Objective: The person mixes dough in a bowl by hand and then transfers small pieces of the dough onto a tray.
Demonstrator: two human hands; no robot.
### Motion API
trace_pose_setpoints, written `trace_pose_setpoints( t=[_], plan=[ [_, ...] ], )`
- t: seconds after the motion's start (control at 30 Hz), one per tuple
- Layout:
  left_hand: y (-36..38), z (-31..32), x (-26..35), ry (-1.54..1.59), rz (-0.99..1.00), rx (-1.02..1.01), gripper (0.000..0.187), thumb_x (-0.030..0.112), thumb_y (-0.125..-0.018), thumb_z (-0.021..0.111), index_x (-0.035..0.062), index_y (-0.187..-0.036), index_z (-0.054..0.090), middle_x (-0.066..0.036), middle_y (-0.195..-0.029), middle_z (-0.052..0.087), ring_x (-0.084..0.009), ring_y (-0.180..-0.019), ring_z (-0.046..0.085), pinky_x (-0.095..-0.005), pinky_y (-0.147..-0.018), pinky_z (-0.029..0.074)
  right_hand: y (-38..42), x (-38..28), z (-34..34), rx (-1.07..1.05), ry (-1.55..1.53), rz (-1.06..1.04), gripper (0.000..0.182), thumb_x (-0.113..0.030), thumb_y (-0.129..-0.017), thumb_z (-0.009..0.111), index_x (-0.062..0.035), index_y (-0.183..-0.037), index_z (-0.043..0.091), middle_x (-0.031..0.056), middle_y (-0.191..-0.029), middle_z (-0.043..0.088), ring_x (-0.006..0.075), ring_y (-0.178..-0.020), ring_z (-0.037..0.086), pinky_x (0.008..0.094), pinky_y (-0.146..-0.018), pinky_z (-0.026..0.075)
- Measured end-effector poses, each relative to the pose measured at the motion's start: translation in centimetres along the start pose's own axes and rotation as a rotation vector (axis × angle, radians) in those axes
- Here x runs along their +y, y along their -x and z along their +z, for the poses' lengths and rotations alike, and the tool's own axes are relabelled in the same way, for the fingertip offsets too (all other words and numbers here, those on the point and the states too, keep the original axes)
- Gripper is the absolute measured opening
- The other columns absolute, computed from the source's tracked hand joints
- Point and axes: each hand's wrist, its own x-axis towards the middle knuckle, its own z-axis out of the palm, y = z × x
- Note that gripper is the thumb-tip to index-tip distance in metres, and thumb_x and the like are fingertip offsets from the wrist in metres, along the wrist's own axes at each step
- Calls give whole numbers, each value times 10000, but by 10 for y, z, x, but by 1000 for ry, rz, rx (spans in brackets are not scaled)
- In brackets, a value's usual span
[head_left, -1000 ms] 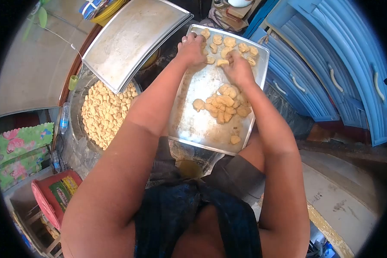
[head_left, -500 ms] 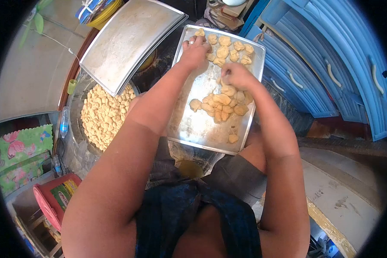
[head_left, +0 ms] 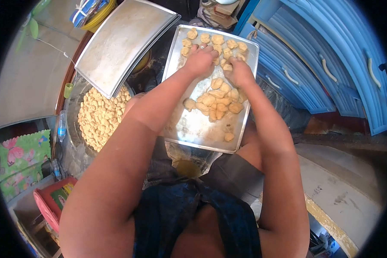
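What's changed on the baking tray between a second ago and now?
The left hand drew in from the tray's far left corner toward the right hand; both now meet at the far rows of dough pieces. The near pile of dough on the tray, the big bowl of dough and the spare trays stayed put.

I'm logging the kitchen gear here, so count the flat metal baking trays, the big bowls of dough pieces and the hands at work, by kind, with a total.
Flat metal baking trays: 2 (one with dough pieces, one bare)
Big bowls of dough pieces: 1
Hands: 2 (left hand, right hand)
Total: 5
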Motion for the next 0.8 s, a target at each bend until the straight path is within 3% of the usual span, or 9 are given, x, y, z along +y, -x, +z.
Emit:
trace_pose_setpoints(
  t=[0.07, 0.17, 0.37, 0.6, 0.7, 0.8],
  plan=[
    [2, 1, 3, 39, 97, 128, 247, 206, -697, 620, 130, -929, 590, -36, -947, 537, -239, -996, 475, -417, -861, 298, -2, 1, -13, -49, -12, 34, 367, -172, -671, 627, -54, -1006, 536, 207, -943, 587, 328, -920, 559, 375, -794, 449],
    [2, 5, 8, 68, 220, 128, 218, 220, -706, 614, 125, -900, 591, -29, -932, 537, -228, -978, 480, -405, -840, 312, -2, 15, -25, 10, -83, 210, 310, -176, -681, 642, -74, -964, 570, 188, -954, 584, 327, -915, 560, 376, -783, 449],
    [-4, 23, 14, -4, 236, 161, 54, 171, -745, 540, 146, -750, 588, -2, -837, 559, -176, -928, 505, -384, -815, 322, 5, 28, -11, 107, -63, 73, 191, -155, -722, 641, -50, -876, 601, 161, -1011, 550, 323, -900, 556, 372, -779, 446],
    [-5, 18, 13, 33, 216, 215, 76, 153, -744, 529, 144, -789, 590, -7, -825, 574, -182, -881, 533, -380, -816, 327, 0, 28, -5, 216, -91, 20, 193, -145, -724, 630, -60, -894, 594, 141, -983, 540, 314, -898, 550, 380, -775, 445],
    [-7, 4, 6, 65, 151, 170, 137, 141, -722, 564, 125, -854, 595, -23, -846, 574, -215, -898, 519, -375, -787, 347, 3, 15, -17, 236, -6, 33, 196, -142, -738, 606, -67, -917, 585, 127, -996, 531, 306, -929, 534, 380, -786, 441],
    [-18, -3, -23, 74, 3, 269, 161, 124, -722, 541, 121, -871, 604, -52, -882, 580, -240, -923, 533, -413, -848, 319, 1, 7, -21, 153, 16, -2, 195, -148, -751, 580, -85, -935, 579, 109, -1025, 520, 301, -963, 511, 376, -814, 429]
  ],
)
